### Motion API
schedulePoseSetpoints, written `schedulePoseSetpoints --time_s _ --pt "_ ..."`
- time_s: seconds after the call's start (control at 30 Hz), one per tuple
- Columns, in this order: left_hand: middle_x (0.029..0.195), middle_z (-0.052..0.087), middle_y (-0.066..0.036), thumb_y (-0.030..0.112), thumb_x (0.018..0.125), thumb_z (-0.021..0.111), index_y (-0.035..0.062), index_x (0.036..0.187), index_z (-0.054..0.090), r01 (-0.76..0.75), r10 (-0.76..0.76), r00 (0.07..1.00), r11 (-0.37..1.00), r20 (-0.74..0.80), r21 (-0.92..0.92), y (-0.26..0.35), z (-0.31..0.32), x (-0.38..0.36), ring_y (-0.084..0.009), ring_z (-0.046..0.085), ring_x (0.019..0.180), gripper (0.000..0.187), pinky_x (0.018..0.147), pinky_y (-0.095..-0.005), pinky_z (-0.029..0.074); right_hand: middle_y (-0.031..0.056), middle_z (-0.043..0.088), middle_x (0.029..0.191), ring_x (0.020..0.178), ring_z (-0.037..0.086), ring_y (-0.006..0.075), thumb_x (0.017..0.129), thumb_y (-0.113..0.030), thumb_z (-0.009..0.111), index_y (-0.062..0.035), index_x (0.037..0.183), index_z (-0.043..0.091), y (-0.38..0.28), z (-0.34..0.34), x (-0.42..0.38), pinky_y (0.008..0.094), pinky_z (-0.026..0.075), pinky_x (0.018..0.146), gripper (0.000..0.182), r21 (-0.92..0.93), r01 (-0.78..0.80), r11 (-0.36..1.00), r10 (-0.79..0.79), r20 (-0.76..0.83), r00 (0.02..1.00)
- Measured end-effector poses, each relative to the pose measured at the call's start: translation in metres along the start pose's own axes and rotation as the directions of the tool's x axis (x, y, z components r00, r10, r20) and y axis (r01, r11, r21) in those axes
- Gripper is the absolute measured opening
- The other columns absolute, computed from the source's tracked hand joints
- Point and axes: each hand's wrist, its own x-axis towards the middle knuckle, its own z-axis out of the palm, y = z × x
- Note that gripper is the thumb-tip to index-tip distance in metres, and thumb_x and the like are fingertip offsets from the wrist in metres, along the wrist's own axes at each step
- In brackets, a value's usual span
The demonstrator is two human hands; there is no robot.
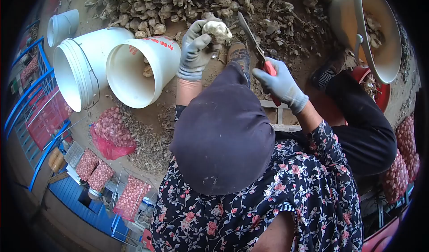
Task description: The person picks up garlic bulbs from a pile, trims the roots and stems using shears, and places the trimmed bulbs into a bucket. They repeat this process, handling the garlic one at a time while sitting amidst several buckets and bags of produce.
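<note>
One garlic bulb (217, 32) sits grasped in the curled fingers of the left hand (193, 53), seemingly to leave its end exposed, while the right hand (284, 83) clasps red-handled shears (259, 51), blades apart from it.

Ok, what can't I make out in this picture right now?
- Head view, hidden: the side of the garlic bulb against the left hand, covered by that hand.
- Head view, hidden: part of the handles of the shears, under the right hand.
- Head view, hidden: part of the red basin, behind the beige bucket.
- Head view, cut off: the garlic pile, by the top edge.
</note>
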Motion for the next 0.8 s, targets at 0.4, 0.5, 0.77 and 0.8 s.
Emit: schedulePoseSetpoints --time_s 0.4,0.5,0.77,0.8 --pt "0.104 0.060 -0.006 0.004 0.071 0.072 -0.0014 0.122 0.050 0.250 -0.234 0.967 0.800 -0.100 0.546 0.007 0.059 -0.008 -0.0106 0.058 0.093 0.055 0.082 -0.0242 0.049 0.0026 0.062 0.080 0.070 0.057 0.0095 0.090 -0.027 0.059 -0.0023 0.094 0.061 -0.027 0.013 0.029 0.0246 0.048 0.064 0.025 0.557 -0.002 0.830 -0.013 0.023 1.000" --pt "0.102 0.061 -0.006 -0.006 0.071 0.068 -0.0014 0.122 0.050 0.172 -0.166 0.983 0.708 -0.075 0.685 -0.003 0.050 -0.006 -0.0103 0.059 0.091 0.054 0.077 -0.0227 0.050 0.0039 0.062 0.079 0.070 0.058 0.0102 0.088 -0.031 0.061 -0.0021 0.090 0.061 -0.023 0.011 0.030 0.0256 0.048 0.064 0.029 0.516 -0.028 0.856 0.025 0.012 1.000" --pt "0.099 0.062 -0.005 0.001 0.071 0.071 -0.0024 0.116 0.055 0.167 -0.011 0.976 0.680 -0.218 0.714 -0.002 0.043 -0.013 -0.0099 0.059 0.089 0.048 0.080 -0.0233 0.049 0.0173 0.061 0.098 0.092 0.061 0.0334 0.080 -0.032 0.062 -0.0049 0.111 0.048 -0.011 -0.018 0.003 0.0413 0.048 0.079 0.043 -0.773 0.238 0.588 -0.456 -0.074 0.887" --pt "0.099 0.063 -0.005 0.001 0.071 0.070 -0.0029 0.115 0.055 0.190 -0.030 0.974 0.654 -0.226 0.732 0.001 0.045 -0.014 -0.0092 0.059 0.089 0.047 0.079 -0.0229 0.049 0.0164 0.061 0.097 0.092 0.061 0.0331 0.080 -0.031 0.062 -0.0058 0.109 0.049 -0.015 -0.016 -0.004 0.0416 0.047 0.078 0.040 -0.871 0.168 0.461 -0.407 -0.039 0.913"
